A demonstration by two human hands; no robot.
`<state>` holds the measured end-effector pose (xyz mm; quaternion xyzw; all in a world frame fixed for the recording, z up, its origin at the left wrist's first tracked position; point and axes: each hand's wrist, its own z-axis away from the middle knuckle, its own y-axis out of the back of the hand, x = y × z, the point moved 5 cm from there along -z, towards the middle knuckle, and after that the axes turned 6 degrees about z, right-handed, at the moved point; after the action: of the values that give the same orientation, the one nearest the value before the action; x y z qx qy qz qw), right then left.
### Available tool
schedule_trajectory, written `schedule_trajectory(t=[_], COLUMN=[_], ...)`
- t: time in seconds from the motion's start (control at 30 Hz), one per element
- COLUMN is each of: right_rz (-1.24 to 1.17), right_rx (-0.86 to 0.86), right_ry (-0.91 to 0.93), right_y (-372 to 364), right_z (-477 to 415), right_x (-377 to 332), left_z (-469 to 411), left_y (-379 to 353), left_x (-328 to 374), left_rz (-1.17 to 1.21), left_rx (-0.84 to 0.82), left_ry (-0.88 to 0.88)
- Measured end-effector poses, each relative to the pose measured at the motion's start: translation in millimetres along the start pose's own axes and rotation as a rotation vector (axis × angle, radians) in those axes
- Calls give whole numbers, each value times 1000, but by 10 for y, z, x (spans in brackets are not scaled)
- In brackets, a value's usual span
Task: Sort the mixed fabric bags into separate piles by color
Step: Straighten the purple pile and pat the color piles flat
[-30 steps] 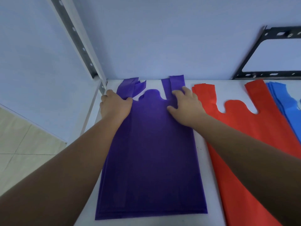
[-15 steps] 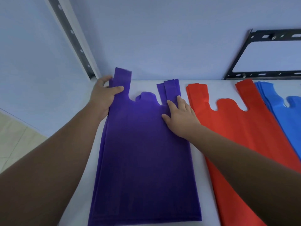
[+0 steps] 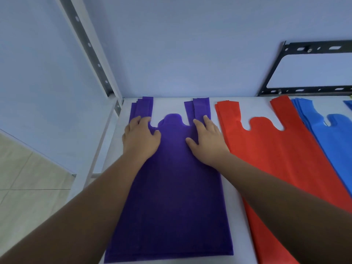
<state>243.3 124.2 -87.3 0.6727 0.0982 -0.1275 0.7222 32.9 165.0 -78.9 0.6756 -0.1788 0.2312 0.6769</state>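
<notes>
A pile of purple fabric bags lies flat at the left end of the white shelf, both handle strips pointing to the back wall. My left hand rests palm down at the base of the left handle. My right hand presses flat at the base of the right handle, fingers spread. To the right lies a pile of red bags, partly under my right forearm. A pile of blue bags lies at the far right, cut off by the frame edge.
A white slotted upright post stands at the shelf's back left corner. A black metal bracket hangs on the wall at the back right. The shelf's left edge drops to a tiled floor.
My left hand has let go of the left purple handle, which now lies straight and flat. Both hands now press palm down on the purple pile.
</notes>
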Motion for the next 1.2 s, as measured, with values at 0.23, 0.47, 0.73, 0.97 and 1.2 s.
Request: schedule_trajectory(t=[0.23, 0.47, 0.73, 0.97, 1.2], right_rz=[-546, -487, -319, -441, -668], right_rx=[16, 141, 228, 228, 103], right_ry=[-207, -185, -222, -276, -222], right_y=[291, 446, 791, 1015, 1026], right_z=[-177, -30, 437, 573, 339], right_x=[88, 247, 1201, 1993, 2078], left_z=[9, 179, 490, 700, 489], left_y=[137, 139, -427, -894, -1038], left_x=[-221, 113, 1057, 1802, 2014], left_rz=[226, 80, 215, 365, 475], left_rx=[11, 75, -185, -379, -289], left_ry=[151, 12, -236, -160, 88])
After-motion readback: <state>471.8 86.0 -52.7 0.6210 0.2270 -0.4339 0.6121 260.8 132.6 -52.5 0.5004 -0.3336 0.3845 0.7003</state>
